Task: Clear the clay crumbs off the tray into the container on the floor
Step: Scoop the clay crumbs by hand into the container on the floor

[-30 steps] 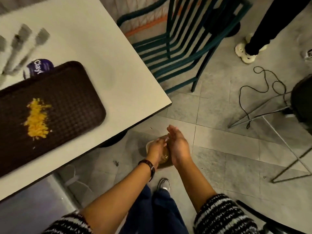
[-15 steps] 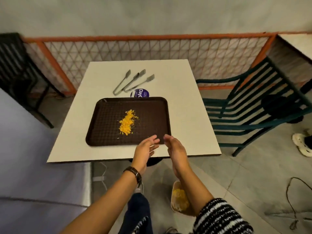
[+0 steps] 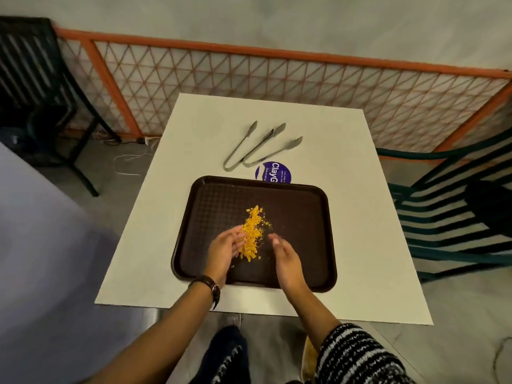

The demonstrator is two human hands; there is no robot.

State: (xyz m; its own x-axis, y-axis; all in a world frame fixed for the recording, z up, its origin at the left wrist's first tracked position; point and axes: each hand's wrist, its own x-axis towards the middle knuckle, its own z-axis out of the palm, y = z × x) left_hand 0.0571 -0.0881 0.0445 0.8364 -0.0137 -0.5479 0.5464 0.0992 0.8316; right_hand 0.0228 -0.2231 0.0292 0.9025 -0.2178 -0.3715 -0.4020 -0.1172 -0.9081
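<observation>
A dark brown tray [image 3: 299,206] lies on the white table [image 3: 360,217]. A pile of yellow clay crumbs [image 3: 253,231] sits left of the tray's middle. My left hand [image 3: 223,252] is over the tray with straight fingers touching the pile's left side. My right hand [image 3: 285,257] hovers over the tray just right of the pile, fingers straight, palm facing left, holding nothing. A sliver of the container [image 3: 307,358] with yellow clay shows on the floor under the table's near edge, mostly hidden by my right sleeve.
Two metal tongs [image 3: 260,146] and a purple clay lid [image 3: 274,173] lie behind the tray. A green slatted chair [image 3: 448,223] stands to the right, a black chair [image 3: 36,87] at the far left, an orange mesh fence [image 3: 277,87] behind.
My hands rose from the container on the floor, passed the table's near edge and now flank the crumb pile on the tray. The view swung up from the floor.
</observation>
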